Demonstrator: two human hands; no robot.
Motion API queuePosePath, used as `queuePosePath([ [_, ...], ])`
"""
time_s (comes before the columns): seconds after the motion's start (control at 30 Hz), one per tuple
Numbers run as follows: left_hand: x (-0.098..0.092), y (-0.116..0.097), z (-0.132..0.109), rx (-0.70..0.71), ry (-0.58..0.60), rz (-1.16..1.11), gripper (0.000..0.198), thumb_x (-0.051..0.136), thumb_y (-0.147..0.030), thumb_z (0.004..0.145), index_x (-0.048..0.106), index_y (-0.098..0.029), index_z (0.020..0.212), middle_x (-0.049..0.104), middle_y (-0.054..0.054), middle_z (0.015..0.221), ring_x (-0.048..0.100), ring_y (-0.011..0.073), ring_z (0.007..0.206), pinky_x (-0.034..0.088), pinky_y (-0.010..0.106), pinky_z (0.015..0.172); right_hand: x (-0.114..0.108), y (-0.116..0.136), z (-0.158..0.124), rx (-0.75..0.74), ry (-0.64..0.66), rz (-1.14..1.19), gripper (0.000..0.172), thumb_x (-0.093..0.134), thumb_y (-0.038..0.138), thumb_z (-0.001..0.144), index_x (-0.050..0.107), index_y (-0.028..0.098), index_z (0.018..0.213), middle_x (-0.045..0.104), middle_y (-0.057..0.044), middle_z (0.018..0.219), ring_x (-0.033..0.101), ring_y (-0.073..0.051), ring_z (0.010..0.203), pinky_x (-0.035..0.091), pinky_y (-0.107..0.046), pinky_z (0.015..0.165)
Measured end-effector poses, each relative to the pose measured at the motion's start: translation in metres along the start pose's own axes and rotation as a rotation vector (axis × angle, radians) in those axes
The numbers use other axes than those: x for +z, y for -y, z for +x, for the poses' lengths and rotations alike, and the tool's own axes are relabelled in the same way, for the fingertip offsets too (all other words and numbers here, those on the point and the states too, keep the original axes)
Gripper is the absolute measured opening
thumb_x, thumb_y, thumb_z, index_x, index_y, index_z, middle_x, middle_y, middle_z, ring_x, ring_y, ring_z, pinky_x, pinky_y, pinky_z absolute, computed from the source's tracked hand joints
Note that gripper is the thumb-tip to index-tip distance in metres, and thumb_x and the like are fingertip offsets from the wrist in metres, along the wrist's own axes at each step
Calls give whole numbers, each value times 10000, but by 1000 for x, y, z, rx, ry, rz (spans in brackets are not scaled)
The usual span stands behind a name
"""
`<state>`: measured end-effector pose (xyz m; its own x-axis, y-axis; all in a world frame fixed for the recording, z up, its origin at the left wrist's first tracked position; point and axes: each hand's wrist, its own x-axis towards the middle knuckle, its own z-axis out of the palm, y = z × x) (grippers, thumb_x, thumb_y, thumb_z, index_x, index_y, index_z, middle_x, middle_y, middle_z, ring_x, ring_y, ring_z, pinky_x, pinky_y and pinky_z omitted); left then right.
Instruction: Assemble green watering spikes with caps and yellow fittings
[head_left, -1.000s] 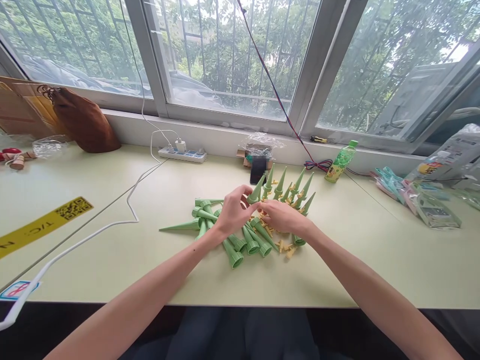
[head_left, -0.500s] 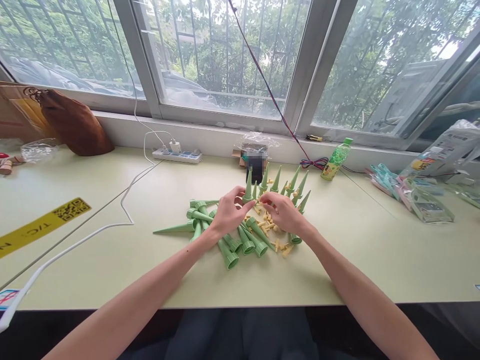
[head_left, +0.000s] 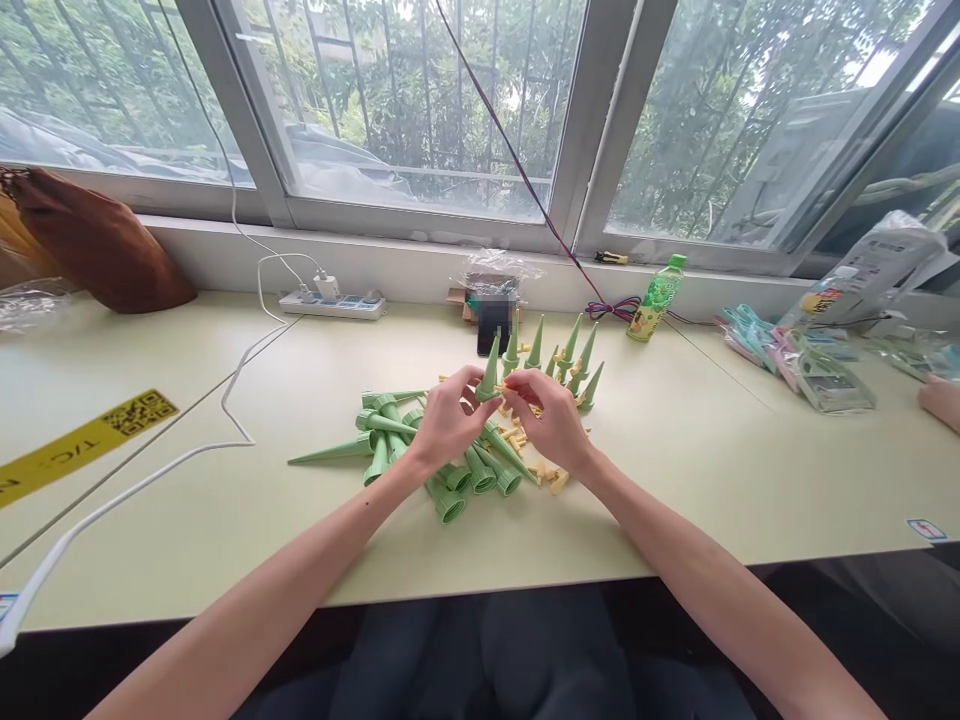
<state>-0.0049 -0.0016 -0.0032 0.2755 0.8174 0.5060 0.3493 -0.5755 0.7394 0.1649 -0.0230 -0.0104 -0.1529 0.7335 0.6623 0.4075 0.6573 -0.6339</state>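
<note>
My left hand (head_left: 448, 420) is closed around the base of a green plant watering spike (head_left: 490, 370), whose tip points up and leans slightly right. Pinched in my right hand (head_left: 553, 420) is a small yellow valve (head_left: 505, 386), held against the spike's side near its cap; whether it sits in the hole cannot be made out. Loose green spikes (head_left: 386, 425) lie heaped left of and below my hands. Several upright spikes (head_left: 588, 350) with yellow valves stand behind my right hand. Small yellow valves (head_left: 551, 475) are scattered beneath my hands, partly hidden.
Behind the spikes are a dark phone-like object (head_left: 493, 325) and clear wrapping. A green drink bottle (head_left: 658, 300) and packaged pastel items (head_left: 810, 365) stand farther right. A power strip (head_left: 334, 305) with a white cable lies left. Another person's hand (head_left: 941, 400) shows at the right edge.
The view has shifted to the right. My right hand has brought the yellow valve up against the spike, which now leans a little. Another person's hand has appeared at the right edge.
</note>
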Motion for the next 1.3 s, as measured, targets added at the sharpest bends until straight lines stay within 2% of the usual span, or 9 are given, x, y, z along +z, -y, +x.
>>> queuePosePath([
  [0.33,1,0,-1,51,3,-7,180,662,-289,812,612,-184,950,645,8,871,557,92,629,494,185,515,4,-4,-2,52,-11,97,91,537,289,931,564,205,954,606,-39,887,640,-141,686,568,-311,688],
  [0.73,1,4,-1,34,-3,9,245,683,-348,806,677,-215,1012,668,34,993,568,115,672,514,224,547,4,-3,-3,90,-8,132,88,554,291,911,555,204,925,596,-30,849,632,-139,634,561,-304,637],
  [1.3,-1,5,-1,54,18,26,254,677,-401,812,709,-210,975,658,35,920,561,114,665,492,223,543,1,1,-4,174,25,218,140,593,315,886,551,203,960,622,0,731,623,-132,560,534,-277,553],
])
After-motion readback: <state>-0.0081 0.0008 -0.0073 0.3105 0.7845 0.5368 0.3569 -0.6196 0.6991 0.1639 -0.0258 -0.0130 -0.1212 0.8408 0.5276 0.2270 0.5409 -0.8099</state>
